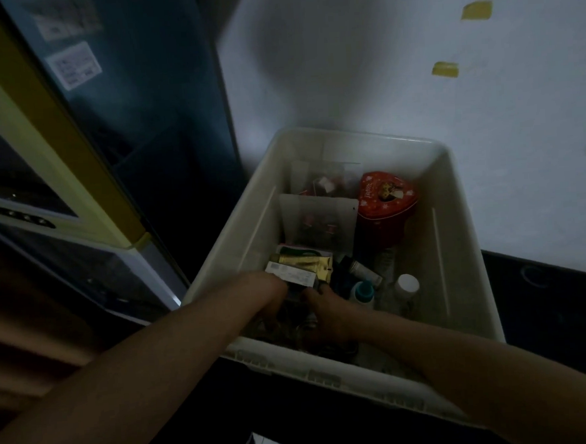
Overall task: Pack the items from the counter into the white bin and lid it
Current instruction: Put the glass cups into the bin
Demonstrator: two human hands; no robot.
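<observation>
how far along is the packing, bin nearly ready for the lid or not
Well along. The white bin already holds a red heart-shaped tin, a gold tube, clear packets and small bottles. In hand: the left hand and right hand are both down inside the near end, settling items; the dim light hides exactly what they grip. Left: no lid is on the bin or in view, and the counter is out of view, so remaining items can't be judged.

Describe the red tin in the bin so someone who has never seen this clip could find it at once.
Start at the white bin standing against the pale wall. Look inside toward its far right part, just right of the upright clear packets. The red tin is heart-shaped with a printed picture on its lid, the only red, rounded container among flat boxes, tubes and small bottles.
</observation>
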